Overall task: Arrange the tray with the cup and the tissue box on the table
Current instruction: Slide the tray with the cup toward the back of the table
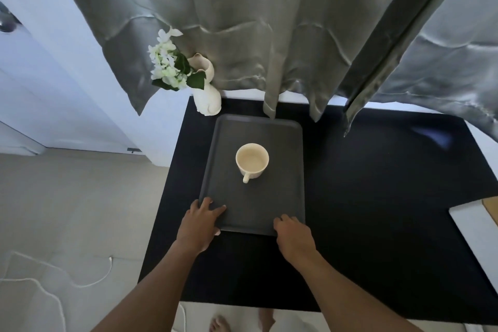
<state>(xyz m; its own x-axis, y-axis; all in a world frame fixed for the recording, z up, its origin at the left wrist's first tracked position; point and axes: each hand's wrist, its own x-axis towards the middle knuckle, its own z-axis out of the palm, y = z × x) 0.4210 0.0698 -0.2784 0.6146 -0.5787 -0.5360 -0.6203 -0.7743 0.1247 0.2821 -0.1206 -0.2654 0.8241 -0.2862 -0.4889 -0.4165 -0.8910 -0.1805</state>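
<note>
A dark grey rectangular tray [285, 197] lies on the black table [377, 197], toward its left side. A cream cup [252, 162] stands upright near the tray's middle, its handle pointing toward me. My left hand [200, 221] grips the tray's near left corner, fingers on top of the rim. My right hand [295, 237] holds the near edge by the right corner. A white and tan box [477, 226], probably the tissue box, shows partly at the table's right edge, cut off by the frame.
A white vase [207, 101] with white flowers [169, 65] stands at the table's far left corner, just beyond the tray. Grey curtains [269, 35] hang over the table's far edge. A white cable [89, 281] lies on the floor to the left.
</note>
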